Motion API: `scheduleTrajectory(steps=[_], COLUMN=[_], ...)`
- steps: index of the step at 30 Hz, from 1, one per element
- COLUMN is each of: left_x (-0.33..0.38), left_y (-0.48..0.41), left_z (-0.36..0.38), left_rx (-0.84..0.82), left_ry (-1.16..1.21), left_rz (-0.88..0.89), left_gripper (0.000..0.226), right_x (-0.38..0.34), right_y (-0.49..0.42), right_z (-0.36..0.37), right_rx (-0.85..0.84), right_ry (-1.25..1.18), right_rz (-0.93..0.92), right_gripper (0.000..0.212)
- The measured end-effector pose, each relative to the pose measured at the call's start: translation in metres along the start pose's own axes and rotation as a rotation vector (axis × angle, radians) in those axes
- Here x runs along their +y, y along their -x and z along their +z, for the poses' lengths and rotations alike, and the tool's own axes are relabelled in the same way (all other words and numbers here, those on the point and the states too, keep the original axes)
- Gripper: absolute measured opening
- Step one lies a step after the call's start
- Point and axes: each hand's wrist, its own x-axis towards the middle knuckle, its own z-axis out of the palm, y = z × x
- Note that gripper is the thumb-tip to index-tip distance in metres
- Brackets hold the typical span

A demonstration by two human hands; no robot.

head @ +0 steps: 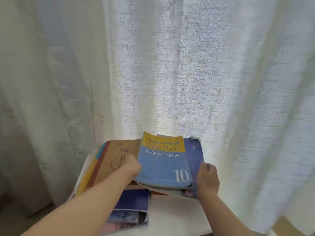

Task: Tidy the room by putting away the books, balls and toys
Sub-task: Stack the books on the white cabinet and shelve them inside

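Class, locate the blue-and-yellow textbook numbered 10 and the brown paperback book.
Blue-and-yellow textbook numbered 10 (163, 166): head view, cover's blue middle.
Brown paperback book (116, 150): head view, front cover.

Book piles (163, 167) on white tabletop (179, 217)

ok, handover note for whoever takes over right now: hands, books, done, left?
Left hand: grips the left edge of the blue English textbook, top of a small stack.
Right hand: grips the right edge of the dark blue book marked 3 beneath it.
Brown book lies left, purple book nearer, all on the white surface by the curtain.
Done: books gathered here, it seems.
Left: settle and square the stack; no balls or toys in view.
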Motion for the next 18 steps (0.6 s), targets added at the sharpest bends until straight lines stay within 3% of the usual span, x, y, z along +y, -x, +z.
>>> scheduleTrajectory(steps=[2, 5, 10, 15, 18], left_x=[0.002, 0.012, 0.021, 0.015, 0.002], left_y=[-0.005, -0.002, 0.001, 0.007, 0.005], left_z=[0.007, 0.014, 0.007, -0.014, -0.024], left_rx=[-0.045, -0.155, -0.211, -0.282, -0.175], left_ry=[0.06, 0.139, 0.4, 0.434, 0.302], left_rz=[0.031, 0.076, -0.006, -0.037, 0.031], left_gripper=[0.007, 0.017, 0.019, 0.029, 0.024], right_x=[0.006, 0.006, 0.006, 0.001, 0.0], right_y=[-0.005, -0.004, 0.001, 0.009, 0.019], right_z=[0.0, 0.004, -0.001, 0.002, 0.013], right_rx=[-0.015, -0.145, -0.078, -0.048, -0.128], right_ry=[0.29, 0.236, 0.443, 0.565, 0.485], right_rz=[-0.016, -0.016, -0.118, -0.206, -0.201], right_gripper=[0.032, 0.019, 0.019, 0.032, 0.04])
